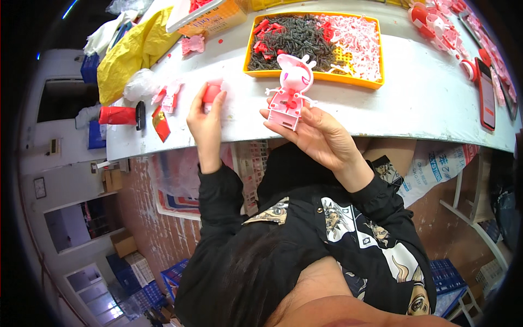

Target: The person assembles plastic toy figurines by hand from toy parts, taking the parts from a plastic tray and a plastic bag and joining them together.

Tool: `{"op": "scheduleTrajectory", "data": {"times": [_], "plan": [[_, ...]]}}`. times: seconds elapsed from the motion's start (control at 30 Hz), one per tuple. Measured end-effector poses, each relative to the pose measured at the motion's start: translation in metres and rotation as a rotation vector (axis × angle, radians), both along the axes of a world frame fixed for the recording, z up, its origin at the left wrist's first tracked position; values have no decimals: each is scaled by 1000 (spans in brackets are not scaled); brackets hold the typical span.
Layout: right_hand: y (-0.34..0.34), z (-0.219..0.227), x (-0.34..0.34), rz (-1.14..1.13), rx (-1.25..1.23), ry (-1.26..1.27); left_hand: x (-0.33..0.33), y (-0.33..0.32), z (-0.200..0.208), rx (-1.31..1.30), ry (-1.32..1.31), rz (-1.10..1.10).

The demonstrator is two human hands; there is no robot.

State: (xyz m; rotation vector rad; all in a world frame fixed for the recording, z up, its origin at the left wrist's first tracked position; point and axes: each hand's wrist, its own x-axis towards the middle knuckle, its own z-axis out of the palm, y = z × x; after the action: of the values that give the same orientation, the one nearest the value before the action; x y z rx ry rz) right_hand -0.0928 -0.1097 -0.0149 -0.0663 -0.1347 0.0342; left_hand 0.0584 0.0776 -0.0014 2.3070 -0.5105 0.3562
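Observation:
In my right hand [326, 136] is a pink plastic toy figure [289, 103] with a rounded head, ears and small white arms. It is held upright by its squared lower part, over the table's near edge. Red small parts show within its open body. My left hand [206, 128] is closed at thumb and fingers around a small red plastic piece [211, 94] with a paler lower end, just above the tabletop. To its left lies another pink-and-red figure part [171, 98].
A yellow tray [313, 77] of black, red and pink small parts stands behind the toy. An orange-and-white box [212, 20] and a yellow bag [128, 62] are at the back left. A red roll [117, 115] lies left; a phone [486, 95] and pink parts [433, 24] lie right.

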Motion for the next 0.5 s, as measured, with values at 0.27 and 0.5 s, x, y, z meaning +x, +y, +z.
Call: {"op": "scheduleTrajectory", "data": {"times": [0.27,0.5], "plan": [[23,16,12,-220,-227,119,-68,-38,21,-1018,376,-631],[29,22,12,-368,-336,90,-65,-41,15,-1087,422,-646]]}}
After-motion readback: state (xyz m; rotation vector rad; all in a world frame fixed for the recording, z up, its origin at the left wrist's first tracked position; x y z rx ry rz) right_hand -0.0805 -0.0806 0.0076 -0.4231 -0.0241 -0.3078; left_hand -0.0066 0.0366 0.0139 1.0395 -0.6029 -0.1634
